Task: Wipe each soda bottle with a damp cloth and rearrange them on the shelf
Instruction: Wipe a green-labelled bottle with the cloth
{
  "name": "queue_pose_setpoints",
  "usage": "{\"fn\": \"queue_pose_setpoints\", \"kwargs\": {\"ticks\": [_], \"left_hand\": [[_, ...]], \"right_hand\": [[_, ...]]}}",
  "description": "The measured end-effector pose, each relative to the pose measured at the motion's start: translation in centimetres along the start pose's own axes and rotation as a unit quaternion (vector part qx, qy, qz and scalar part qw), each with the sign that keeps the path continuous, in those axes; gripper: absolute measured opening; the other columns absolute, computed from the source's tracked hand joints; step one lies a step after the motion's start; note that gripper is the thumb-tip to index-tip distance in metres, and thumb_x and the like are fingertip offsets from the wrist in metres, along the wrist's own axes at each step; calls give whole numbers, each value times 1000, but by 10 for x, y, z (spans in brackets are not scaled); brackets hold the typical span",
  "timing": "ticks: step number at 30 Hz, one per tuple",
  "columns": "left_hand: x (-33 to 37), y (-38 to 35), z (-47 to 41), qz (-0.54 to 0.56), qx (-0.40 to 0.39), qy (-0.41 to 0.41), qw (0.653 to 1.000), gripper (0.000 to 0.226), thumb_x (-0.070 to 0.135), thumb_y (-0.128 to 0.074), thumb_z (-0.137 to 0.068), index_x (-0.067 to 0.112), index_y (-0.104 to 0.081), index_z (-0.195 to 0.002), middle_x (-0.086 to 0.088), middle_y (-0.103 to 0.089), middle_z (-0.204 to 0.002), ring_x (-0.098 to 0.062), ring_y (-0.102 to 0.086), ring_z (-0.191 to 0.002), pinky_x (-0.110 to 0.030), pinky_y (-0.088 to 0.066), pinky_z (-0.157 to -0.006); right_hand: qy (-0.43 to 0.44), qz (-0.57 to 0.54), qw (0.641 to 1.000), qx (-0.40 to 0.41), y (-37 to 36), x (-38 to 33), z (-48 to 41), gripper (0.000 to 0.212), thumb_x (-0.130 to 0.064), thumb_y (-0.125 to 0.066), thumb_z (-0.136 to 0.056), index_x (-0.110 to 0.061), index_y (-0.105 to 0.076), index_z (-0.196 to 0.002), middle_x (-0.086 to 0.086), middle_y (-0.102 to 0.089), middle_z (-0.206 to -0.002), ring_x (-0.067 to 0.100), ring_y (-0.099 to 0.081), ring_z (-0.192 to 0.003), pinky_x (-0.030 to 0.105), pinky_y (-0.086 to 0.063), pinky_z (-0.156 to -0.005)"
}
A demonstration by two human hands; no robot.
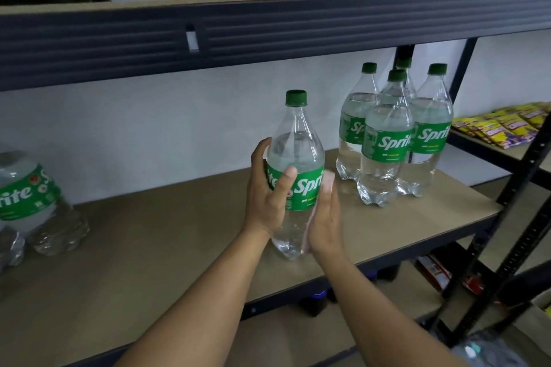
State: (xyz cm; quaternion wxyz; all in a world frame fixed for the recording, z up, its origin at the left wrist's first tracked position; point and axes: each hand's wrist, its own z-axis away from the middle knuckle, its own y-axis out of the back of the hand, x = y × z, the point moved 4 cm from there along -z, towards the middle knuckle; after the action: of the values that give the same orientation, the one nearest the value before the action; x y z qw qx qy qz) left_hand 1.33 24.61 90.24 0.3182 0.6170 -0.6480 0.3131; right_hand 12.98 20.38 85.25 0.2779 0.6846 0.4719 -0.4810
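A clear Sprite bottle (295, 155) with a green cap and green label is held upright over the brown shelf board (167, 241). My left hand (268, 191) grips its left side, thumb across the label. My right hand (326, 217) presses a pale pink cloth (328, 180) flat against the bottle's right side, fingers straight. Several more Sprite bottles (387, 140) stand grouped at the shelf's right end. At the far left edge, other Sprite bottles (26, 197) stand partly out of view.
A dark metal shelf beam (268, 30) runs overhead. Black uprights (512, 208) stand at the right. Yellow and purple snack packets (507, 125) lie on a neighbouring shelf. Dark items (316, 301) sit on the level below.
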Motion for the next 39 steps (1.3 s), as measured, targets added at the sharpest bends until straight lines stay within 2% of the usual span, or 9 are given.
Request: {"fn": "queue_pose_setpoints", "kwargs": {"ticks": [3, 9, 14, 18, 23, 28, 32, 35, 39], "left_hand": [[3, -2, 0, -7, -1, -15, 1000, 56, 49, -65, -88, 43, -50, -142, 9, -64, -133, -21, -63, -125, -45, -53, -103], [-11, -4, 3, 72, -16, 40, 996, 71, 44, -57, -91, 9, -41, -151, -18, -59, -140, -41, -59, -129, -68, -46, -106], [-12, 1, 3, 24, -3, 29, 999, 77, 47, -63, -90, 17, -36, -156, -6, -60, -143, -29, -61, -130, -63, -49, -107], [-3, 0, 1, 10, 1, 8, 1000, 62, 49, -69, -86, 34, -51, -143, -6, -63, -135, -29, -63, -125, -58, -52, -104], [-10, 1, 2, 67, -18, 29, 997, 56, 42, -52, -94, 20, -46, -145, 5, -67, -131, -21, -64, -124, -36, -53, -96], [-13, 4, 4, 38, -17, 36, 998, 73, 48, -63, -92, 19, -39, -154, 0, -62, -140, -27, -61, -130, -54, -50, -108], [-11, 2, -1, 5, -27, 29, 999, 77, 51, -70, -87, 22, -42, -153, -4, -59, -143, -25, -60, -132, -57, -49, -109], [-8, 2, -1, 15, -27, 23, 999, 70, 56, -69, -88, 24, -47, -146, -2, -64, -136, -23, -63, -126, -44, -54, -103], [-12, 2, 1, 44, -25, 51, 997, 67, 52, -59, -92, 20, -44, -149, 6, -66, -135, -20, -62, -128, -40, -53, -103]], "right_hand": [[55, 14, 998, 3, -3, -50, -39, 42, -62, -30, -109, -43, -51, -139, -30, -63, -123, -19, -56, -115, 9, -45, -93], [166, 25, 986, -11, -10, -104, -70, 62, -56, -39, -104, -18, -51, -152, -10, -62, -140, -7, -56, -126, 8, -43, -98], [44, 13, 999, -16, -2, -32, -20, 62, -69, -28, -104, -42, -36, -159, -21, -56, -148, -7, -54, -131, 7, -45, -97], [-25, 9, 999, -36, -3, 10, 22, 39, -57, -18, -110, -65, -27, -147, -60, -41, -130, -33, -36, -124, 3, -30, -99], [7, 15, 1000, -12, -5, -36, -17, 47, -54, -16, -110, -44, -44, -147, -40, -53, -129, -36, -47, -102, -7, -36, -80], [113, 40, 993, -2, -10, -107, -72, 53, -54, -24, -111, -26, -56, -144, -26, -58, -123, -26, -51, -108, -2, -38, -86], [109, 59, 992, -6, -9, -76, -50, 55, -59, -26, -110, -38, -38, -158, -22, -46, -154, -17, -43, -130, -1, -31, -98], [53, 25, 998, -16, -3, -28, -5, 34, -48, -27, -115, -52, -38, -146, -48, -48, -135, -25, -42, -128, -3, -32, -97], [11, 11, 999, -29, 0, 2, 29, 35, -42, -23, -115, -54, -36, -146, -47, -50, -133, -17, -45, -132, 5, -36, -102]]}}
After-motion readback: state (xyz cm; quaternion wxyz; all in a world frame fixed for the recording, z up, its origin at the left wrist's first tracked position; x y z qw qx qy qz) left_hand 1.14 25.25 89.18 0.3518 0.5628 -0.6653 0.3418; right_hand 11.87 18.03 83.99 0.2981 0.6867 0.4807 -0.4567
